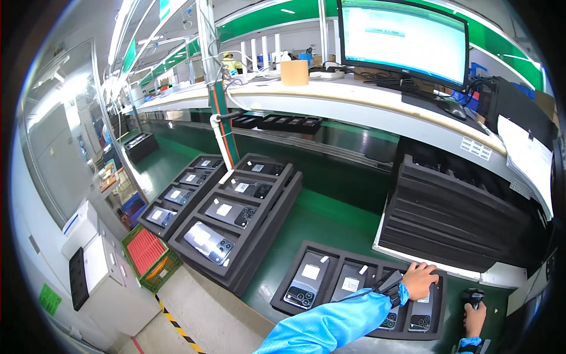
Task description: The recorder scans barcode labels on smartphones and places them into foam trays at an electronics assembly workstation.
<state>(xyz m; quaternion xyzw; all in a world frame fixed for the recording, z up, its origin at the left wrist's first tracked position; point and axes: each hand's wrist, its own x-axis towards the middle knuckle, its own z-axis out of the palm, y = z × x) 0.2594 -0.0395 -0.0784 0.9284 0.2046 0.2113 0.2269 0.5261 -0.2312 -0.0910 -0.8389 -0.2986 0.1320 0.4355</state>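
Note:
A black foam tray (339,250) in front of me holds several smartphones in separate slots, camera ends toward me. My left hand (419,281) reaches over its right end, fingers curled at the upper part of the rightmost smartphone (420,315), which lies in its slot. The hand and sleeve hide part of this phone and of the one beside it. A dark phone (306,280) with a white label lies in the leftmost slot. Right of the tray, my right hand (474,319) is closed round a black handheld scanner (472,295).
Stacked foam trays (253,236) with phones stand at left on the green bench (271,277). More black trays (454,215) are piled at right. Above runs a white shelf (365,106) with a monitor (407,38), tape roll (294,73) and mouse (454,109). A green-and-red crate (168,268) sits lower left.

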